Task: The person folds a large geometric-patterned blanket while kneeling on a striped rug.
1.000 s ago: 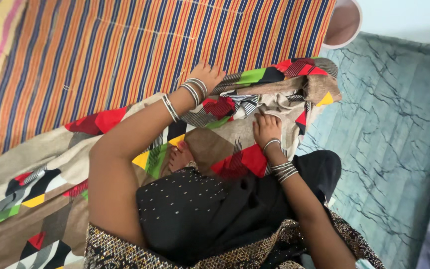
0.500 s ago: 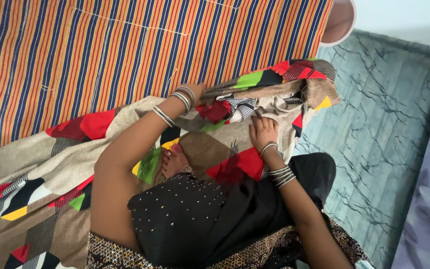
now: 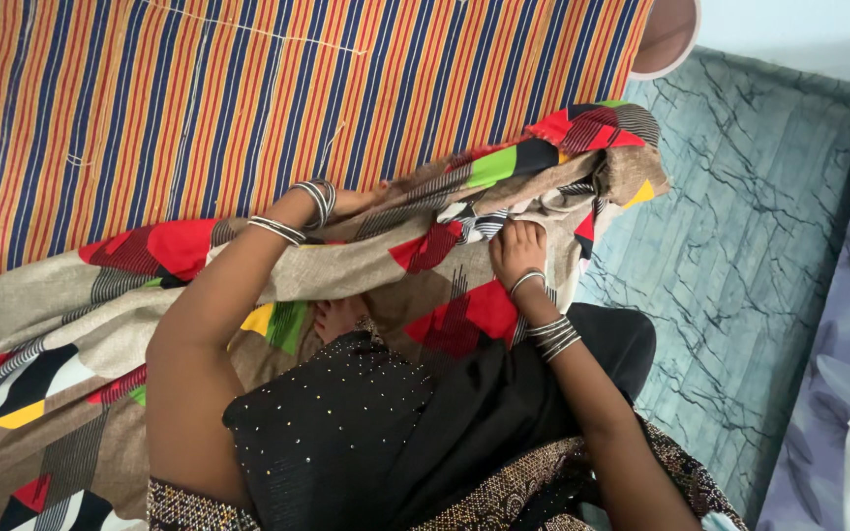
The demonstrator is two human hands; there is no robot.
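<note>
A large beige cloth with red, black, green and yellow shapes lies across my lap and over the floor. My left hand, with bangles at the wrist, presses on the cloth's far edge, its fingers partly tucked under a fold. Closer to me, my right hand pinches the bunched cloth near its end, knuckles up. A bare foot shows under the cloth. Black spangled clothing covers my lap.
A striped mat in orange, blue and red covers the floor beyond the cloth. A pale round bowl stands at the mat's far right corner. Grey-green marbled floor lies to the right, with bluish patterned bedding at the right edge.
My left hand has slid left along the cloth's far edge. The right hand has stayed on the bunched end, and the cloth has shifted a little with the view.
</note>
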